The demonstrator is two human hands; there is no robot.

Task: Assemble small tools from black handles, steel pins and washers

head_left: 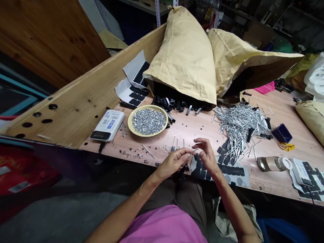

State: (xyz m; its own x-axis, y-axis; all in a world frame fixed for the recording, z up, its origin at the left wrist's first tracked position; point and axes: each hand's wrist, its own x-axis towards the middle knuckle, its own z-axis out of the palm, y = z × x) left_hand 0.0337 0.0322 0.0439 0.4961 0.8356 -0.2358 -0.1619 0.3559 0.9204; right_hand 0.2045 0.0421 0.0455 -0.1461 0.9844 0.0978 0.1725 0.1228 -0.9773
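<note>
My left hand (174, 162) and my right hand (206, 155) meet above the table's front edge, their fingertips pinching a thin silver metal pin (194, 150) between them. Below my right hand lies a white backing sheet of black rubber pads (234, 171). A tangled heap of long metal pins (239, 126) spreads beyond it. Several upright pins with small nuts (174, 145) stand just ahead of my left hand. A yellow plate of small steel nuts (147, 120) sits farther left on the wooden table (192, 130).
Two large tan paper sacks (184, 55) spill black pieces at the table's back. A white power bank (108, 125) lies near a wooden side board (76, 101) with holes. A glass bottle (273, 163), a blue box (282, 133) and a yellow tape roll (286, 146) lie right.
</note>
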